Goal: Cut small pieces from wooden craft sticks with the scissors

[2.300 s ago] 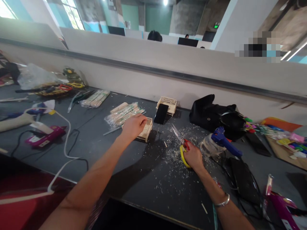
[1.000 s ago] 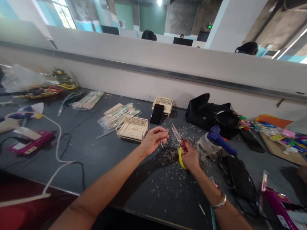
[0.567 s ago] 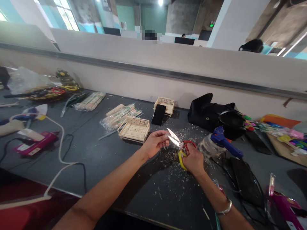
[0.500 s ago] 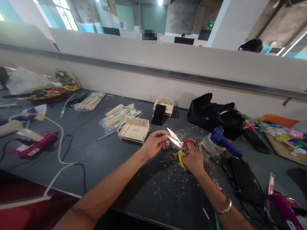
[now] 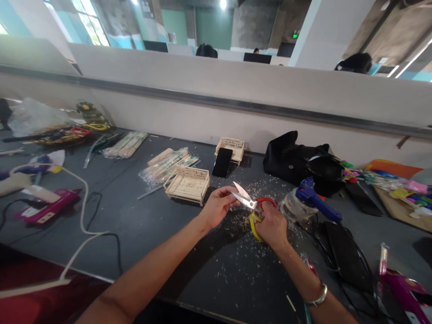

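My right hand (image 5: 272, 225) grips a pair of scissors (image 5: 250, 203) by its red and yellow handles, with the blades parted and pointing up to the left. Close to the blades, my left hand (image 5: 221, 204) is closed in a pinch; whatever lies between its fingertips is too small to make out. Small pale clippings (image 5: 248, 220) are scattered on the dark table beneath both hands. To the left of my left hand stands a little bench made of thin wooden sticks (image 5: 187, 183). A second small stick bench (image 5: 232, 148) sits farther back, with a black phone (image 5: 222, 162) leaning against it.
Bagged wooden sticks (image 5: 168, 166) lie behind the nearer bench. On the right are a black bag (image 5: 297, 155), a blue glue gun (image 5: 317, 200) over a clear container (image 5: 294, 207), and cables. A magenta device (image 5: 50, 207) and a white cord (image 5: 84, 202) occupy the left.
My left fingertips have shifted slightly along the scissor blades. Both hands otherwise stay in nearly the same place, and the blades remain parted.
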